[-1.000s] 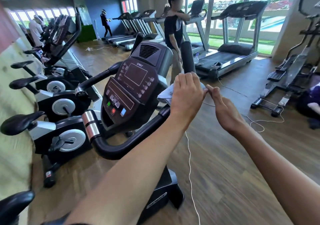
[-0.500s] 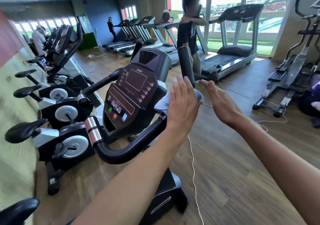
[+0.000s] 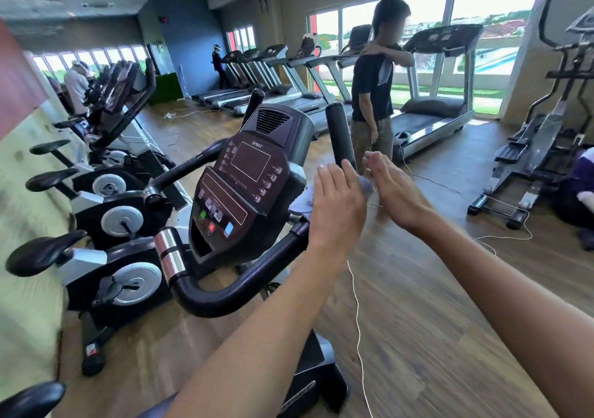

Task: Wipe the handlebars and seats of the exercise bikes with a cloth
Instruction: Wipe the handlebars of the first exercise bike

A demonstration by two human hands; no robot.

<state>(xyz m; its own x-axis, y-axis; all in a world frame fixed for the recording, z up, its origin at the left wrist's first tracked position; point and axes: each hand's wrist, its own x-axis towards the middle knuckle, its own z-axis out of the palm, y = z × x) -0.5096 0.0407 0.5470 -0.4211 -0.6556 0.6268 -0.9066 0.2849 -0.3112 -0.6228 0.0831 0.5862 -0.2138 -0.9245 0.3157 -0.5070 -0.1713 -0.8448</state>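
Fingers of the left hand, held straight, press the cloth against the upright handlebar at centre frame, its long axis rising above them, while the open right hand hovers just beside.

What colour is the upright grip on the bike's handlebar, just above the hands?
Black. The upright grip shows best in the head view, the only one.

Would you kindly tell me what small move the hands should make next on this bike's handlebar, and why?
Probably close the left hand around the pale crumpled cloth and slide it up the upright black foam handlebar grip. The cloth sits at that grip's base under flat fingers, and the open right hand beside it holds nothing.
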